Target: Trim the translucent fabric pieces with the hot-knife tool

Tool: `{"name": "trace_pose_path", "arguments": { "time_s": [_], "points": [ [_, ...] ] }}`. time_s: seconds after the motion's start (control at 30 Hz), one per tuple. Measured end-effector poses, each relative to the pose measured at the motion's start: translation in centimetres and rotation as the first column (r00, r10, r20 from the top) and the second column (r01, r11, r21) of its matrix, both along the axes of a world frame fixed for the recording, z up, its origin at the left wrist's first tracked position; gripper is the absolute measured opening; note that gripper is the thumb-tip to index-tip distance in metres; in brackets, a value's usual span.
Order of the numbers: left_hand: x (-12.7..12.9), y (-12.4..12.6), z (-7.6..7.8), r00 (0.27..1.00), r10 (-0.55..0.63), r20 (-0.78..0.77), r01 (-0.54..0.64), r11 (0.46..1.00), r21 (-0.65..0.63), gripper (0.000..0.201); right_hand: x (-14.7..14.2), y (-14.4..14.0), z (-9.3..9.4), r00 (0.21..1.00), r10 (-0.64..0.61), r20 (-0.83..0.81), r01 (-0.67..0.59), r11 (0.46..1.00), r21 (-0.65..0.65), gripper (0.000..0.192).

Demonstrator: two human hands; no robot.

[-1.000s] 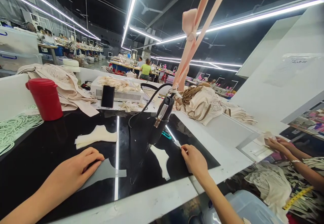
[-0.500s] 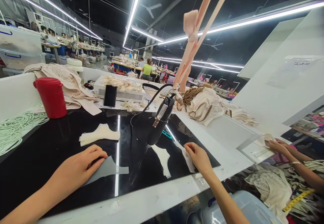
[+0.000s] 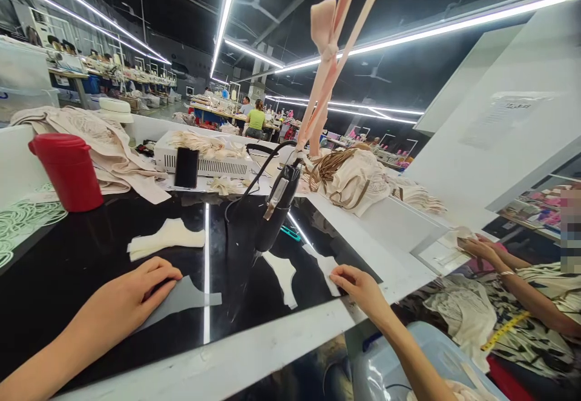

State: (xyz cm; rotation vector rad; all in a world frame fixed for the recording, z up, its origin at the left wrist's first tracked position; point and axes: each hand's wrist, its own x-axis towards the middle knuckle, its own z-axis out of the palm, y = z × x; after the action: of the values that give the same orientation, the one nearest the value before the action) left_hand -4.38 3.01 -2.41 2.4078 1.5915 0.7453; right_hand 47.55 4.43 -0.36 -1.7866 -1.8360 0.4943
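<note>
Head view showed your left hand [image 3: 140, 289] over the near-left end of the grey piece [image 3: 193, 297], fingers curled, thumb close beneath; whether it pinched or merely pressed could not be told. Your right hand [image 3: 358, 286] had thumb and forefinger nearly together at the edge of the outer piece [image 3: 324, 263]; whether that was a grip or a touch was unclear. The inner piece [image 3: 282, 274] lay between your hands, nearer the right, flat on the black mat [image 3: 131, 213].

The tool [image 3: 278, 204] hung from pink straps [image 3: 324, 68] between and beyond your hands, its tip beside the inner piece. Because it hung loose, a bump from either hand could have swung it into that piece or your fingers. The cord [image 3: 262, 180], looping beyond both hands, could have snagged and tugged it. The mat looked slick, so uneven pressure might have skewed the grey piece. A stray right wrist could have dragged the thin outer piece off the table [image 3: 254, 343].
</note>
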Motion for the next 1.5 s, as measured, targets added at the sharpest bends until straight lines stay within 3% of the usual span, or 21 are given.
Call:
{"name": "trace_pose_path", "arguments": {
  "time_s": [0.57,0.97,1.3,1.5],
  "points": [
    [-0.2,0.5,-0.1,1.000,0.003,0.012,-0.003,0.999,0.052,0.038,-0.1,0.5,0.4,0.989,-0.131,-0.076,0.125,0.989,-0.077,0.032],
    [-0.7,0.8,-0.5,1.000,-0.007,-0.014,0.007,0.998,0.057,0.036,-0.4,0.5,1.0,0.958,-0.172,-0.229,0.170,0.985,-0.029,0.027],
    [-0.5,0.6,-0.1,1.000,-0.013,0.003,0.012,0.996,0.091,0.038,-1.4,1.3,3.6,0.860,-0.172,-0.480,0.246,0.965,0.094,0.029],
    [-0.2,0.4,0.4,1.000,-0.008,0.022,0.007,0.999,0.044,0.035,-2.3,1.4,5.5,0.779,-0.124,-0.614,0.284,0.944,0.170,0.054]
  ]
}}
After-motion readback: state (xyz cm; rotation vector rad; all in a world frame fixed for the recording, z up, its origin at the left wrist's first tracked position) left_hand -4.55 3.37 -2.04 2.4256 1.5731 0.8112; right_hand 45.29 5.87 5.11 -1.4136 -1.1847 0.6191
